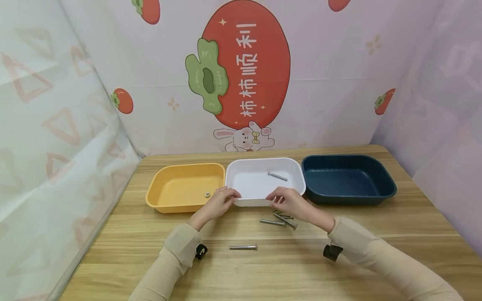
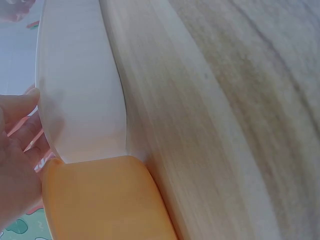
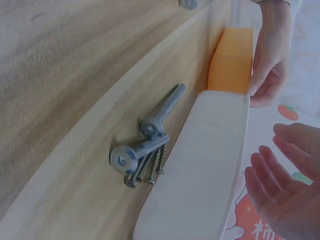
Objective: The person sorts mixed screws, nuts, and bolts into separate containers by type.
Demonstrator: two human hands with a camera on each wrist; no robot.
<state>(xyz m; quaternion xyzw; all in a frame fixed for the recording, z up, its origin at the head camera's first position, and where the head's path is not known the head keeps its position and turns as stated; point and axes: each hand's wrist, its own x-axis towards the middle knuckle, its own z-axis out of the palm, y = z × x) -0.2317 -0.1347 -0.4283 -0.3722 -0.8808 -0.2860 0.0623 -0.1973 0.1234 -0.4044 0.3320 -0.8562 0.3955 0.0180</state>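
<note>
One white tray point(image 1: 250, 184), near rim pinched by left grip point(image 1: 219, 202); right grip point(image 1: 292, 203) relaxed, just beside rim.

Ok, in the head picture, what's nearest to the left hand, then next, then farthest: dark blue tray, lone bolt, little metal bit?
From the left hand:
1. Little metal bit, just left, in the yellow tray.
2. Lone bolt, slightly right, lower in the picture, on the table.
3. Dark blue tray, far right, past the white tray.
</note>
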